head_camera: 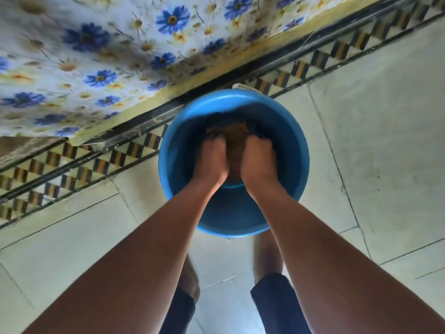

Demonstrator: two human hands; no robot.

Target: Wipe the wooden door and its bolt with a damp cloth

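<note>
Overhead, at the far left, a cloth printed with blue flowers (96, 56) is seen hanging down to a band of dark and orange checked tiles (79, 162) that runs slantwise across the pale tiled floor (385, 141). Just beside that band, a blue bucket (296, 145) is set on the floor. Both bare forearms are stretched down into it from the lower edge of the view. The left hand (212, 160) is placed inside the bucket, its fingers curled round the left side of a brown rag (237, 138). The rag is held bunched between the two hands, low inside the bucket, and whether it is wet cannot be told. The right hand (258, 160) is pressed close against the left, its fingers likewise closed on the rag's right side. Below the bucket, two legs in dark shorts (277, 302) are seen standing on the floor.
</note>
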